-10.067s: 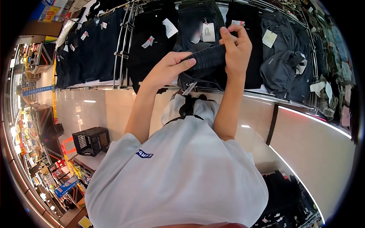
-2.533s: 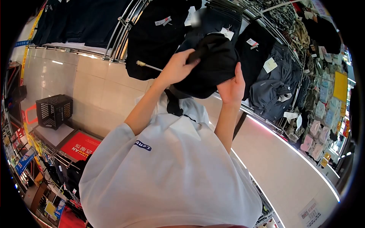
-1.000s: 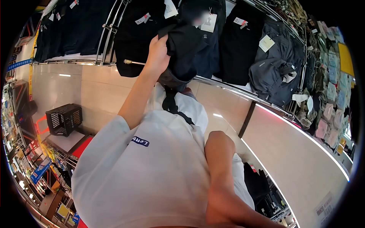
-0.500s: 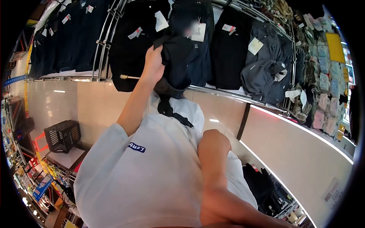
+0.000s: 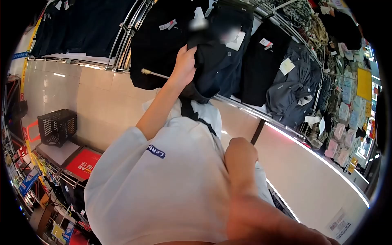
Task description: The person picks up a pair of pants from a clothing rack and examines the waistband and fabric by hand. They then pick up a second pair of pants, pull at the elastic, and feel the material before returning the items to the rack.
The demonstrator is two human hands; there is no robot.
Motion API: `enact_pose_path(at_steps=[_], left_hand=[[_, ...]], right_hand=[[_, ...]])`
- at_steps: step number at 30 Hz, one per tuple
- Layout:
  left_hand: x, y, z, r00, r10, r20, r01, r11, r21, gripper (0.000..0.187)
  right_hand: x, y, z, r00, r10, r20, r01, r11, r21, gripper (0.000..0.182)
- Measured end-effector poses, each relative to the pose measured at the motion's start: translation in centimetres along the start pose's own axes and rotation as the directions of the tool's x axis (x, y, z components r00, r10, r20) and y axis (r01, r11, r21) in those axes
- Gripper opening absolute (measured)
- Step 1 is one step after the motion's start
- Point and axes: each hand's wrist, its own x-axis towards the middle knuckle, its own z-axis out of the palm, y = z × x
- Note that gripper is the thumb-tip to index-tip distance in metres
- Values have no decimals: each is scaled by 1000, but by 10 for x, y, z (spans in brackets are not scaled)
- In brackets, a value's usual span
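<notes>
Up at clothes rack [image 5: 134, 16], left hand [image 5: 184, 65] clenched on dark folded garment [image 5: 212, 69], pressed against hanging row, apparently for support. Right hand out of view, only bent arm [image 5: 241, 163] visible low by torso; grip unknowable. Black crate [image 5: 57, 126] on floor, well apart.

Crate: a black plastic crate [image 5: 57, 127] stands on the pale tiled floor [image 5: 96, 108] at nine o'clock.
Red sign: a red sign [image 5: 83, 164] with white characters lies flat just below the crate, towards seven o'clock.
Rail: a chrome rail [image 5: 126, 36] runs along the rack at eleven o'clock, with dark blue clothes [image 5: 81, 24] hanging to its left.
Grey garment: a grey garment [image 5: 288, 98] is bunched on the rack at two o'clock, a cream tag [image 5: 287, 65] above it.
Small packs: pastel-coloured packs [image 5: 341, 136] hang in rows at three o'clock.
Yellow card: a yellow card [image 5: 364, 83] hangs above them.
</notes>
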Motion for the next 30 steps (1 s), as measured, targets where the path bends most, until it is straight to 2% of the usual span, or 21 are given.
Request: enact_pose_path(at_steps=[4,7,10,13,15,16,17,18,20,23,25,27,29,30], left_hand=[[-2,8,5,997,-46,-58,48,998,27,32],[1,9,2,998,-56,-39,58,998,31,31],[11,6,-2,998,-55,0,55,998,27,31],[16,7,0,998,-58,-12,58,998,26,31],[16,9,2,997,-75,-14,76,996,39,33],[17,10,2,996,-84,-19,85,996,42,33],[18,11,2,996,-91,-26,92,995,46,34],[19,12,1,996,-89,-27,90,995,49,34],[21,14,1,996,-87,-30,89,995,54,34],[25,17,2,997,-77,-31,79,995,58,33],[29,17,3,997,-77,-19,78,995,60,32],[34,16,4,997,-71,-7,71,996,60,32],[39,16,5,998,-58,8,58,996,61,31],[42,15,4,998,-59,12,58,996,60,31]], right_hand=[[14,20,-15,981,-148,126,171,967,-191,41],[22,30,-30,959,-210,188,250,941,-226,41],[26,38,-38,946,-254,202,289,942,-169,40],[31,48,-50,938,-291,185,294,956,15,40],[33,52,-51,900,-387,199,406,911,-67,39],[35,54,-50,852,-475,221,524,786,-328,39],[37,55,-48,794,-545,268,590,586,-555,38],[38,55,-46,733,-591,336,600,330,-729,37],[39,55,-45,691,-598,407,545,60,-836,37],[34,44,-43,765,-526,371,524,175,-833,37],[29,26,-39,842,-406,354,490,305,-816,38],[30,9,-43,897,-256,359,435,372,-820,40],[28,0,-53,873,-178,455,487,379,-787,42],[27,-1,-61,822,-181,541,566,368,-738,44]])
